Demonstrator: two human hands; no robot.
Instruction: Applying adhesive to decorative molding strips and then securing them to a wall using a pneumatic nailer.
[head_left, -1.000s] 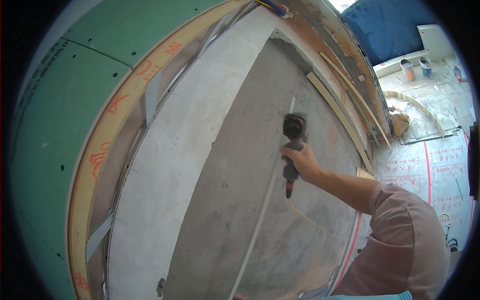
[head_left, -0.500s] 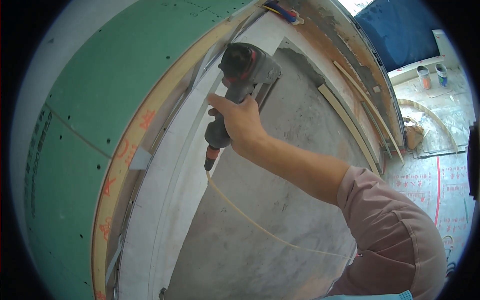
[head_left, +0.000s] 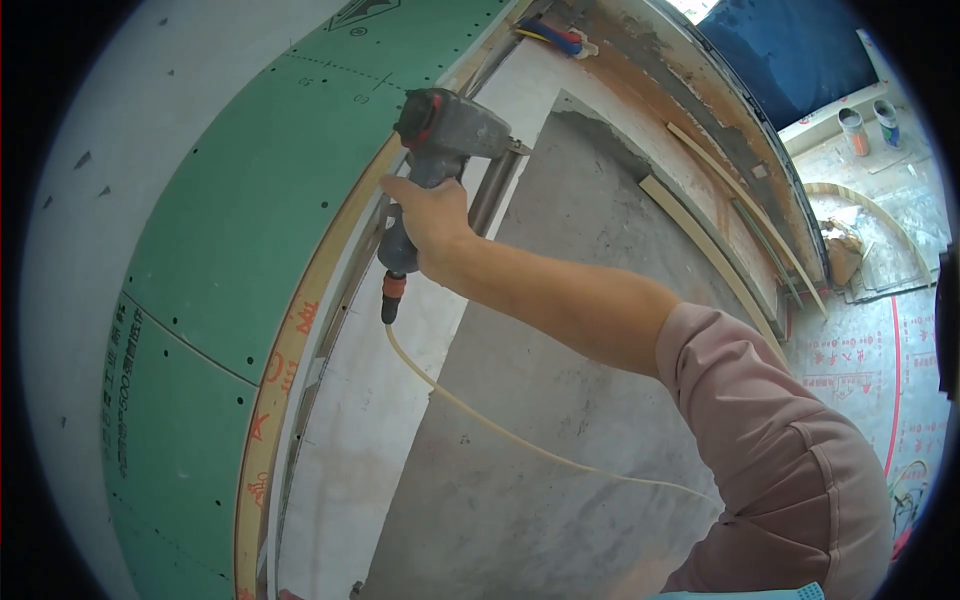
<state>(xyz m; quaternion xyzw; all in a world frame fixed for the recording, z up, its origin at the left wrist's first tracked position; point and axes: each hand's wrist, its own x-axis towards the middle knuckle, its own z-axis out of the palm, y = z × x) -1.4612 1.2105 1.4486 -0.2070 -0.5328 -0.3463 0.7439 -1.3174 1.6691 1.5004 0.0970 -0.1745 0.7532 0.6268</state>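
My right hand (head_left: 432, 218) is wrapped round the grip of a grey-and-black air nail gun (head_left: 455, 125) with red trim. The gun's bulky end cap points left, and its narrow nose points right. Below the hand, a slim magazine (head_left: 490, 195) runs beside the grip. A cream air hose (head_left: 470, 415) leaves the orange-and-black fitting (head_left: 394, 290) under the handle and trails down towards my sleeve. Behind the gun stand a white board strip (head_left: 360, 430) and a grey wall surface (head_left: 550, 370). Whether the nose touches a surface I cannot tell. My left hand is out of view.
Green board (head_left: 230, 270) with screw heads covers the left, edged by a wooden strip (head_left: 285, 375) with orange marks. Loose wood strips (head_left: 705, 250) lean at right. Two cans (head_left: 853, 132) stand on the covered floor. A blue-and-yellow object (head_left: 555, 38) lies at the top.
My right hand and the nail gun have shifted left and slightly up in the picture. The view has also moved, with the green board now further right.
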